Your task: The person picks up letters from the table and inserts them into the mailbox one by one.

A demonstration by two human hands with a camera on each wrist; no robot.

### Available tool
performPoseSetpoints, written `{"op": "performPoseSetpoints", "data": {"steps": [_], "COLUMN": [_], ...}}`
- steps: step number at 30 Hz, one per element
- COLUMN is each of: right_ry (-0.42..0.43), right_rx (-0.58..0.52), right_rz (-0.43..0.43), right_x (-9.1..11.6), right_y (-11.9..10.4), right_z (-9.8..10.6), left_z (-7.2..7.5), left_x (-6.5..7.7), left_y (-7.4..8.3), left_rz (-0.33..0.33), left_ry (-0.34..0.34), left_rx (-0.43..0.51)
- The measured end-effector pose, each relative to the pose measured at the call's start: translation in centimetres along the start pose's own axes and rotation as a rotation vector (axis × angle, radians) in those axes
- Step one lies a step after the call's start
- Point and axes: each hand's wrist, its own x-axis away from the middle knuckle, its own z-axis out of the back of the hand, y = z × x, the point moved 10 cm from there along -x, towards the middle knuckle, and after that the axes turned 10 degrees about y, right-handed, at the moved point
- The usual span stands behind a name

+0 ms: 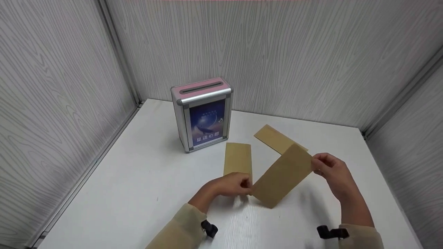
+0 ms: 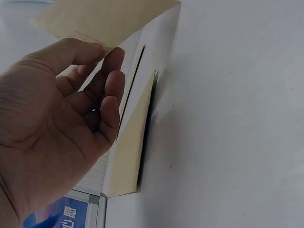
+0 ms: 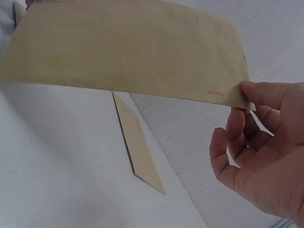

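Observation:
A brown paper envelope [image 1: 283, 176] is held up at a slant above the white table, stretched between both hands. My left hand [image 1: 232, 184] pinches its lower left corner between thumb and forefinger. At the upper right corner my right hand [image 1: 330, 169] pinches it the same way; the right wrist view shows the thumb on the face of the envelope [image 3: 133, 47], near small red print. A second envelope [image 1: 238, 157] lies on the table just beyond the left hand, which covers its near end. Behind the raised one lies a third envelope [image 1: 277, 138], partly hidden.
A box [image 1: 207, 121] with a silver frame, a pink slotted top [image 1: 200, 88] and a blue picture front stands upright at the back left of the table [image 1: 138, 180]. Pale wood-grain panels [image 1: 263, 52] close off the back and both sides.

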Motion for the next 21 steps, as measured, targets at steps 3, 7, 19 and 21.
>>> {"op": "performPoseSetpoints", "data": {"steps": [3, 7, 19, 21], "right_ry": [-0.005, 0.01, 0.067, 0.066], "right_rx": [-0.028, -0.07, -0.057, -0.049], "right_rz": [0.033, 0.05, 0.16, 0.169], "right_x": [0.1, 0.0, -0.1, 0.0], "right_y": [-1.5, -2.9, -6.8, -7.1], "right_z": [-0.7, -1.7, -4.1, -4.6], "left_z": [-0.2, -0.2, 1.4, 2.1], "left_x": [0.4, 0.7, 1.0, 0.9], "left_y": [0.5, 1.0, 1.9, 2.0], "left_rz": [-0.019, -0.035, -0.021, -0.012], "left_ry": [-0.029, -0.028, -0.003, 0.01], "left_rx": [-0.001, -0.007, -0.119, -0.122]}}
